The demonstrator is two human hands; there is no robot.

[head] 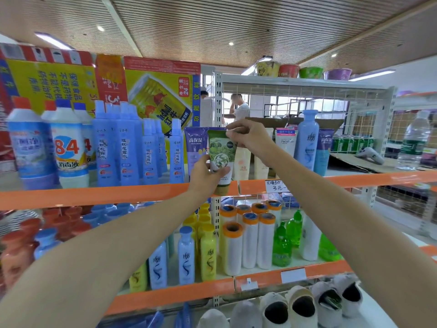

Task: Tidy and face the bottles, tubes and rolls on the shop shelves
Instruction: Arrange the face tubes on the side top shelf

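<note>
Head view takes in a long shop shelf with an orange front edge (94,197), and the step in hand, as I judge it, is setting one green tube (222,155) upright and face-forward in its row. That tube sits at the front lip of the upper shelf, cap down, between a purple tube (194,147) on its left and pale cream tubes (242,162) on its right. Both hands are closed on it: the left hand (207,174) grips the lower body near the cap, while the right hand (248,136) pinches the flat crimped top.

To do it well, steady the cap end on the shelf with the left hand and turn the top with the right until the printed face looks straight out, then ease it level with its neighbours. A light hold should do, since a soft tube will buckle if squeezed, and the purple tube touching it could tip.

Largest print first: a yellow carton (160,102) behind shows a drink can and "24". A white bottle (68,147) bears a big "84". Tall blue bottles (125,147) carry vertical Chinese characters. On the purple tube are three white characters; the green tube has a dark round badge reading "SIYIA", as best I can tell. Further right a white tube (285,143) reads "Facial". A handwritten price tag (276,185) on the edge is too small to read surely.
</note>
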